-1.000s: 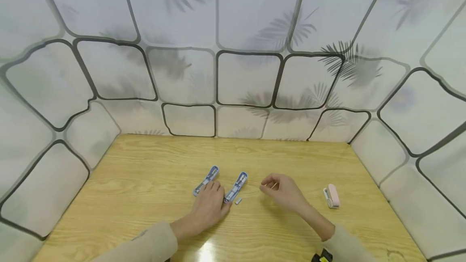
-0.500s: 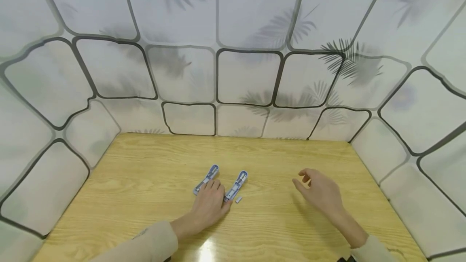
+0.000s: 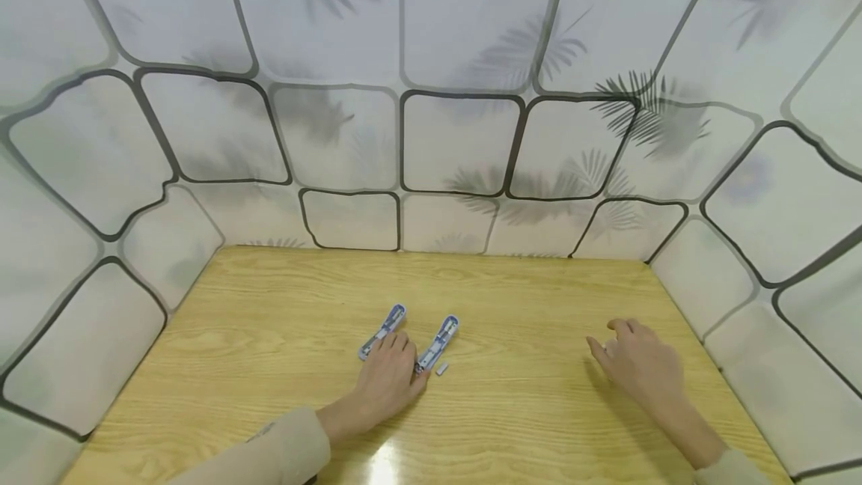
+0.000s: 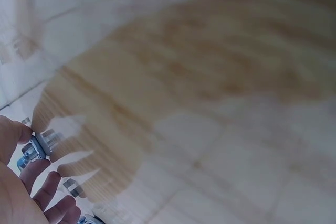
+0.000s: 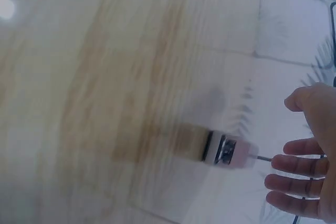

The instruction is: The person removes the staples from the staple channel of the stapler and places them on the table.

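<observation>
Two long, narrow blue pieces with pale, metallic-looking inner parts lie on the table: a left one (image 3: 382,331) and a right one (image 3: 438,344). My left hand (image 3: 387,376) rests between their near ends, fingers over the left piece and thumb by the right one. Beside the thumb lies a small grey block (image 3: 441,369). Over the table's right side is my right hand (image 3: 643,365), fingers loosely bent and apart, holding nothing. The right wrist view shows a small pink-and-white device (image 5: 231,153) near those fingertips; in the head view the hand hides it.
The wooden table (image 3: 283,305) is enclosed at the back and sides by a pale curtain (image 3: 444,148) with dark outlines and leaf prints. A bright reflection lies on the table near its front.
My right hand has moved rightward, from beside the right blue piece to over the pink-and-white device, now covered in the head view. The left hand and the blue pieces stay put.
</observation>
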The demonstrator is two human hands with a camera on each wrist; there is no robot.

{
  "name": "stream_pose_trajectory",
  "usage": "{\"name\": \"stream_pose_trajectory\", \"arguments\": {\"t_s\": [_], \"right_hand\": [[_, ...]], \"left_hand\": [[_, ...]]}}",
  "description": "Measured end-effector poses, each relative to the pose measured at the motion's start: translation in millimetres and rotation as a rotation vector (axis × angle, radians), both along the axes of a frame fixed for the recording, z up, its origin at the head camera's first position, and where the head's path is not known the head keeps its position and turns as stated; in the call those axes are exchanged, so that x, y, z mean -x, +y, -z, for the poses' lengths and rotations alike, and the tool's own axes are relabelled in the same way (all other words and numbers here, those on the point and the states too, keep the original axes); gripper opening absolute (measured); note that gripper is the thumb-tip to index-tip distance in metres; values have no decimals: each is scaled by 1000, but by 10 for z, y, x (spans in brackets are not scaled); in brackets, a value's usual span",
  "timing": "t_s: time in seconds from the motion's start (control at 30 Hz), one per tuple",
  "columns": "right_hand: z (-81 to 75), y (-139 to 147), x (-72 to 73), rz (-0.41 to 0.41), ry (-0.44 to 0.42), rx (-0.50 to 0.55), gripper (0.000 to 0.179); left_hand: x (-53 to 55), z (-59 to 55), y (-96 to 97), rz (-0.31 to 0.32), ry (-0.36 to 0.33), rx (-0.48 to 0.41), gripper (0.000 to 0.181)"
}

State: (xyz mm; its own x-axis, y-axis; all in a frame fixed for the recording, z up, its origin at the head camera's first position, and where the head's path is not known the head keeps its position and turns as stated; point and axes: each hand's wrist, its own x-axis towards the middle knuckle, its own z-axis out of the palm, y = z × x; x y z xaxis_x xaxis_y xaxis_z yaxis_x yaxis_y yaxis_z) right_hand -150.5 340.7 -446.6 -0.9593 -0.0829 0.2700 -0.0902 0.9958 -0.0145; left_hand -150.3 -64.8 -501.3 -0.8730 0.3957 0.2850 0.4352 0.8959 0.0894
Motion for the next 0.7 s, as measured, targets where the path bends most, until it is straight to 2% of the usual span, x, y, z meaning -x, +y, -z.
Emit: {"name": "stream_pose_trajectory", "arguments": {"t_s": [0.3, 0.57, 0.7], "right_hand": [[88, 176, -52, 41, 18, 13, 51], [129, 242, -78, 100, -85, 24, 54], [160, 255, -76, 85, -76, 19, 50]], "left_hand": [[-12, -7, 4, -7, -13, -2, 36], [-9, -14, 7, -11, -24, -13, 35], [-7, -4, 8, -8, -18, -13, 35]]}}
